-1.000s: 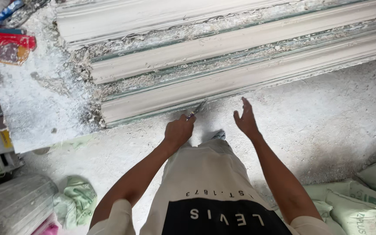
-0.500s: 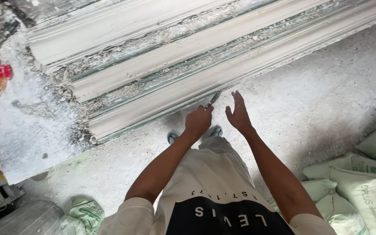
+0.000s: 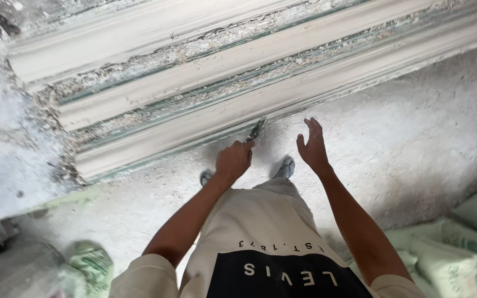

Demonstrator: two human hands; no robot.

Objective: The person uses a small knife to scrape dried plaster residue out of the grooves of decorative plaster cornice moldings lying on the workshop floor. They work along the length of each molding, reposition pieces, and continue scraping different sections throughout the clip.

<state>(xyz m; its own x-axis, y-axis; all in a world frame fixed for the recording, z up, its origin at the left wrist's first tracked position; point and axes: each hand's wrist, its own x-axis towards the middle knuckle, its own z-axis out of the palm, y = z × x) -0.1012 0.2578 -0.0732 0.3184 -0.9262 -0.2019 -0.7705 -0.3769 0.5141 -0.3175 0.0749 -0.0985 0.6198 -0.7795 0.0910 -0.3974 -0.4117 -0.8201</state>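
Here the left hand (image 3: 233, 160) grips a small metal scraper (image 3: 256, 131) against the long white plaster moulding (image 3: 194, 124) at frame centre — the right hand (image 3: 312, 148) hovers open beside it, pale green sacks (image 3: 459, 243) lower right.

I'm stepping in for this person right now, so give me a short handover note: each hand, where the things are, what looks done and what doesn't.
Left hand: closed around a small scraper-like tool, its tip at the lower edge of the nearest long white moulding.
Right hand: open, empty, fingers spread above the dusty floor.
Things: several long mouldings lie side by side, crumbly residue in the grooves between them. Green sacks at lower right.
Done: cannot tell how far the edge has been worked.
Left: residue shows along the grooves and the left end.
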